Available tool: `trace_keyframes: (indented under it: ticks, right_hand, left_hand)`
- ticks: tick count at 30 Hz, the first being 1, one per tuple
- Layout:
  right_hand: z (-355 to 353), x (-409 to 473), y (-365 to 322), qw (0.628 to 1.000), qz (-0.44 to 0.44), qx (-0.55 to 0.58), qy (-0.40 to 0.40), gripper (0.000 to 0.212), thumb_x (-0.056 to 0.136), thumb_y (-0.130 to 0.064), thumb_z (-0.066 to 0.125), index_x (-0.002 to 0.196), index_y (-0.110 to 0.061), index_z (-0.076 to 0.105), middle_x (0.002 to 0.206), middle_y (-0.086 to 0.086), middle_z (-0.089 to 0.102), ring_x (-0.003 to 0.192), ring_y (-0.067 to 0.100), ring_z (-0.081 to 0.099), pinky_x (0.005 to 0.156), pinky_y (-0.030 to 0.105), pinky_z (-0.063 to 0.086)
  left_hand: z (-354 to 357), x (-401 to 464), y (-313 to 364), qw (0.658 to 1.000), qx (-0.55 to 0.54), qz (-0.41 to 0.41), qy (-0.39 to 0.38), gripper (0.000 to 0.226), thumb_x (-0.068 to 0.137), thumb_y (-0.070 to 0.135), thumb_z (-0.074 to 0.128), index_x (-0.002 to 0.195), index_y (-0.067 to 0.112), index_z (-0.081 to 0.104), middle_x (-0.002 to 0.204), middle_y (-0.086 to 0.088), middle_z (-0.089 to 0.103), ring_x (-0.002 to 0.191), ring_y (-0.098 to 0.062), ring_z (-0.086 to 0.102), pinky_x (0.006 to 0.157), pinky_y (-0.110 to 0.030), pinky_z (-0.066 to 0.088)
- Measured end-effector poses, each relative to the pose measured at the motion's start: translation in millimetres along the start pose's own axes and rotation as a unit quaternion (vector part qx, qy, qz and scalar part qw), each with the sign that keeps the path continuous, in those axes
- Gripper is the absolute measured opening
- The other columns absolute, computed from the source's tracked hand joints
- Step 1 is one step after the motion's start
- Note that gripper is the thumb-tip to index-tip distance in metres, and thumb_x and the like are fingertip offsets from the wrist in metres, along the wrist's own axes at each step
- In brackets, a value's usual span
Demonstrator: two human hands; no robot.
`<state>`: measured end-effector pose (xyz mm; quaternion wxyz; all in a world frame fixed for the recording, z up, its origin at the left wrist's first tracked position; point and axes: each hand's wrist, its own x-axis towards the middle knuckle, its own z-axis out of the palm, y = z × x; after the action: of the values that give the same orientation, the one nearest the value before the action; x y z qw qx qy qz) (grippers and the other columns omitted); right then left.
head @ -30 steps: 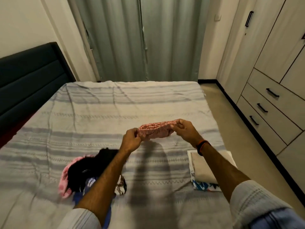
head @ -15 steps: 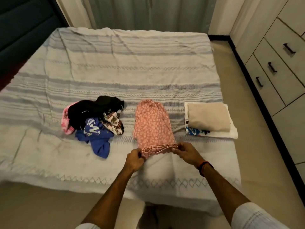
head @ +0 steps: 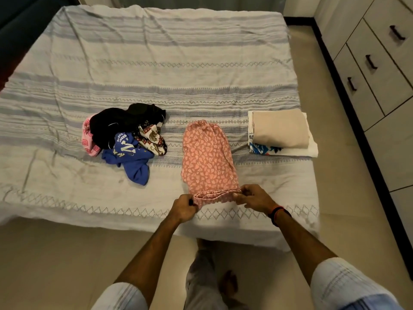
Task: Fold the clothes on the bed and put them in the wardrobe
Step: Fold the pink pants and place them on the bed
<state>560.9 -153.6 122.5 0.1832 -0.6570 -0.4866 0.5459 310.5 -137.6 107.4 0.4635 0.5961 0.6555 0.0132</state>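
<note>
Two hands pinching the near hem of the pink shorts (head: pixel 207 159): left hand (head: pixel 184 208) at the left corner, right hand (head: pixel 253 198) at the right. Spread flat on the bed (head: pixel 156 52), long axis running straight away toward the far waistband; equally near both.

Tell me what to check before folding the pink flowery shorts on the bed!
1. Both hands hold the waistband: left hand and right hand pinch its ends. Ok.
2. Pink shorts lie flat on the bed: mostly, slight wrinkles. Ok.
3. Room to fold: unfolded pile and folded stack sit apart from the shorts. Ok.
4. Far hem even: cannot tell.
5. Wardrobe open for later: drawers look closed. Not ok.
</note>
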Motion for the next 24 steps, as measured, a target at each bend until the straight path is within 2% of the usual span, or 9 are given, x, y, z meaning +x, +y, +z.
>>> trace_keyframes:
  ticks: [5,7,9,12,16,18,20,22,24]
  right_hand:
    - [-3.2,28.4,-9.7,0.999,0.016,0.014,0.038,0.015,0.090,-0.022,0.070,0.097,-0.011,0.065,0.096,0.011,0.072,0.077,0.013,0.070,0.059,0.016,0.051]
    - [-4.7,49.7,-12.4,0.998,0.027,0.000,0.055,0.016,0.088,-0.022,0.073,0.098,-0.013,0.065,0.097,0.011,0.073,0.084,0.020,0.071,0.068,0.029,0.058]
    - [-6.4,73.8,-15.2,0.997,0.037,-0.020,0.066,0.019,0.085,-0.021,0.076,0.099,-0.015,0.065,0.099,0.010,0.072,0.093,0.027,0.070,0.081,0.044,0.058]
    - [-7.1,109.1,-22.0,0.994,0.046,-0.038,0.096,0.024,0.083,-0.021,0.077,0.102,-0.010,0.068,0.098,0.008,0.072,0.095,0.027,0.068,0.085,0.042,0.056]
    - [-7.2,155.4,-35.5,0.989,0.054,-0.063,0.125,0.031,0.086,-0.024,0.074,0.111,-0.008,0.068,0.102,0.005,0.070,0.098,0.022,0.064,0.083,0.027,0.045]
    - [-4.2,172.8,-42.9,0.983,0.058,-0.058,0.166,0.037,0.088,-0.026,0.072,0.119,-0.008,0.063,0.111,0.006,0.068,0.103,0.023,0.063,0.088,0.031,0.047]
    - [1.7,181.0,-45.9,0.974,0.046,-0.094,0.201,0.040,0.092,-0.034,0.066,0.122,-0.009,0.056,0.113,0.005,0.063,0.101,0.024,0.060,0.089,0.037,0.049]
    - [11.8,186.1,-39.0,0.972,0.026,-0.169,0.160,0.036,0.094,-0.029,0.062,0.123,-0.010,0.053,0.118,0.006,0.062,0.102,0.025,0.060,0.092,0.042,0.052]
    - [25.6,187.8,-21.2,0.969,0.008,-0.239,0.058,0.041,0.093,-0.017,0.062,0.132,-0.010,0.051,0.127,0.009,0.061,0.111,0.026,0.059,0.097,0.042,0.051]
  left_hand:
    - [-13.4,21.7,11.3,0.999,-0.033,-0.014,0.005,0.028,0.088,0.012,0.064,0.116,0.009,0.067,0.106,-0.006,0.071,0.083,-0.014,0.060,0.070,-0.021,0.042]
    - [-19.0,36.5,14.9,0.998,-0.059,-0.034,0.010,0.025,0.086,0.013,0.068,0.111,0.010,0.069,0.097,-0.003,0.071,0.079,-0.013,0.062,0.066,-0.020,0.046]
    - [-23.5,56.5,15.4,0.995,-0.088,-0.050,0.011,0.020,0.081,0.016,0.074,0.101,0.014,0.071,0.093,0.000,0.073,0.084,-0.017,0.068,0.076,-0.026,0.054]
    - [-28.6,89.5,13.5,0.991,-0.113,-0.071,0.017,0.016,0.078,0.014,0.073,0.093,0.014,0.071,0.092,-0.005,0.075,0.088,-0.025,0.071,0.084,-0.044,0.058]
    - [-41.6,126.3,24.0,0.983,-0.159,-0.080,0.051,0.028,0.084,0.012,0.069,0.112,0.011,0.065,0.101,-0.003,0.071,0.099,-0.025,0.067,0.091,-0.037,0.054]
    - [-47.7,142.1,27.9,0.979,-0.181,-0.071,0.055,0.051,0.087,0.014,0.071,0.133,0.011,0.050,0.110,0.003,0.063,0.105,-0.018,0.062,0.094,-0.028,0.047]
    - [-48.7,152.5,26.1,0.986,-0.153,-0.036,0.058,0.070,0.084,0.014,0.075,0.142,0.009,0.037,0.129,-0.004,0.057,0.116,-0.023,0.056,0.098,-0.031,0.044]
    - [-40.3,163.3,14.8,0.993,-0.091,-0.005,0.069,0.077,0.079,0.013,0.078,0.143,0.006,0.036,0.140,-0.011,0.049,0.127,-0.030,0.049,0.103,-0.038,0.041]
    - [-21.6,172.6,-2.0,0.997,-0.041,0.022,0.055,0.076,0.077,0.019,0.079,0.143,0.012,0.040,0.141,-0.009,0.050,0.127,-0.029,0.050,0.104,-0.042,0.044]
